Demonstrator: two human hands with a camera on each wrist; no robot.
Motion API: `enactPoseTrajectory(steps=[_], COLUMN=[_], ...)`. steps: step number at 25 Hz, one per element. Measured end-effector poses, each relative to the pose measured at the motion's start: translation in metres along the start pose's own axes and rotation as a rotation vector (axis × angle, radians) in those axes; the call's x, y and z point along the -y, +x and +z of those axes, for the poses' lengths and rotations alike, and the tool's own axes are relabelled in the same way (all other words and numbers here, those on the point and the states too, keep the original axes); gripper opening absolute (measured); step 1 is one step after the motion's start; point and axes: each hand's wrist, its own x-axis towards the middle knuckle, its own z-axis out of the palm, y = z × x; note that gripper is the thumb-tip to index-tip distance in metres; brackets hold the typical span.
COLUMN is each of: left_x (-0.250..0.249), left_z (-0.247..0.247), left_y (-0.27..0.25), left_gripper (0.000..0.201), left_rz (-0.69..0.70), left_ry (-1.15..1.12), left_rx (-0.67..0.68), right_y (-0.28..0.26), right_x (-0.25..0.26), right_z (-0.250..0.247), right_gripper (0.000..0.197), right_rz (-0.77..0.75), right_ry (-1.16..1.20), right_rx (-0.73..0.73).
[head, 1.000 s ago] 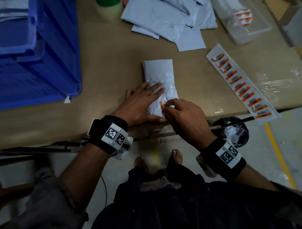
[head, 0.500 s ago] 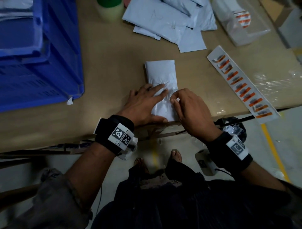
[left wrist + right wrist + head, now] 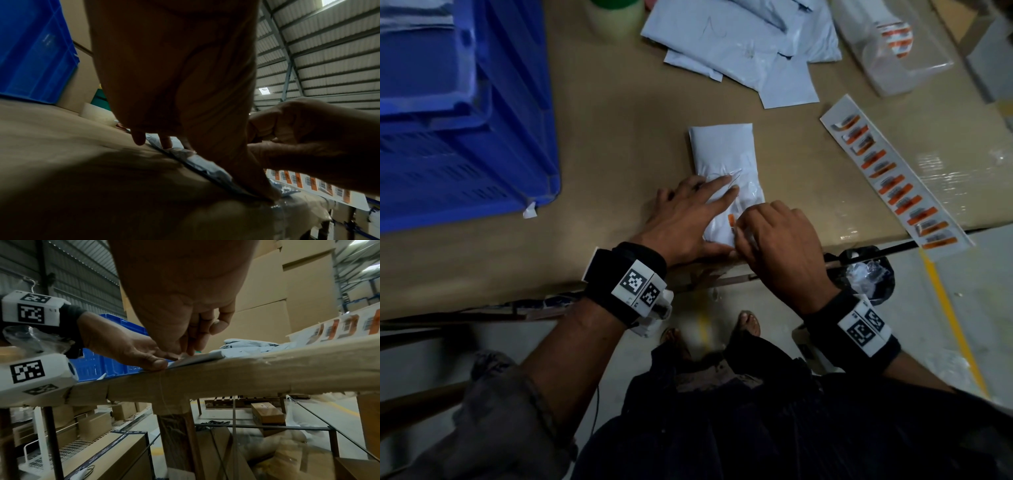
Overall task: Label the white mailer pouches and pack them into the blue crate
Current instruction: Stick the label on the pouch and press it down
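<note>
- A white pouch [image 3: 724, 164] lies flat on the brown table [image 3: 613, 144], its near end at the table's front edge. This pouch serves as the landmark here.
- The left hand [image 3: 688, 222] rests on the pouch's near left part, fingers straight and spread, pressing it down; the thumb lies along the pouch's near end by the table edge. It grips nothing.
- The right hand [image 3: 780, 246] is just right of the left hand, over the pouch's near right corner. Its fingers are curled and its fingertips pinch a small orange label [image 3: 730, 219] against the pouch.
- How much of the label is stuck down cannot be told; the fingers hide most of it.
- A blue crate [image 3: 465, 113] stands well left of the pouch, on the same table.
- A heap of flat white pouches [image 3: 739, 44] lies beyond the pouch, toward the far side of the table.
- A long sheet of orange labels [image 3: 893, 178] lies right of the pouch, slanting, with its near end past the table's front edge.
- A clear plastic tub [image 3: 893, 48] sits beyond that sheet, far right of the pouch.
- A roll of tape [image 3: 616, 17] stands beyond the pouch, to its far left.
</note>
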Motion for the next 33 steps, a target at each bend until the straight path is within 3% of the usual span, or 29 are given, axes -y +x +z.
enactPoseTrajectory(steps=[10,14,18,25,33], left_x=[0.001,0.001,0.002,0.003,0.002], left_z=[0.001,0.002,0.004,0.003,0.002], left_y=[0.000,0.000,0.000,0.000,0.000], left_gripper=[0.099,0.103,0.103,0.104,0.099], left_rz=[0.010,0.007,0.002,0.007,-0.001], left_ry=[-0.002,-0.009,0.001,0.005,-0.014], left_rx=[-0.006,-0.007,-0.019,-0.012,0.003], right_y=[0.003,0.007,0.010,0.003,0.001], right_x=[0.006,0.003,-0.005,0.005,0.014], right_z=[-0.002,-0.005,-0.009,-0.001,0.005], right_gripper=[0.021,0.017,0.014,0.014,0.019], right_rz=[0.043,0.192,0.304,0.068,0.066], right_ry=[-0.031,0.157,0.338,0.030,-0.036], right_rx=[-0.009,-0.024,-0.140,-0.072,-0.055])
